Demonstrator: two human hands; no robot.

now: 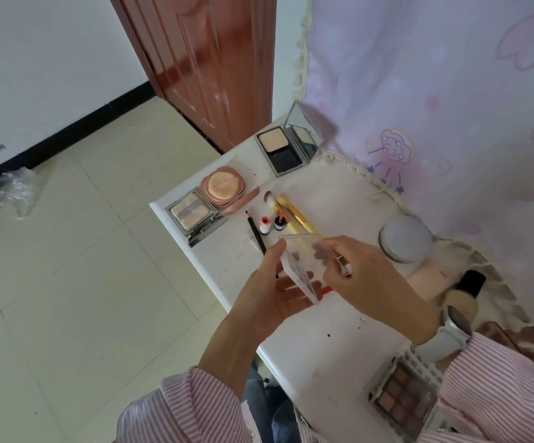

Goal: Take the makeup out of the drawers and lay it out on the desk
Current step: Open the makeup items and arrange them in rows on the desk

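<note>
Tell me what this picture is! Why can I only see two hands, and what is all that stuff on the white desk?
No machine here. A person wears a camera on the head, looking down, so you see only their own arms in striped pink sleeves.

The left hand and right hand hold one clear plastic makeup case together above the white desk. The right hand's fingers curl over its top; the left hand holds it from below.

Already laid out: an open silver compact with a mirror, a round pink powder puff case, a square silver compact, gold-handled brushes, two little orange bottles, a black pencil and a round white jar. An eyeshadow palette lies nearest the person.
</note>
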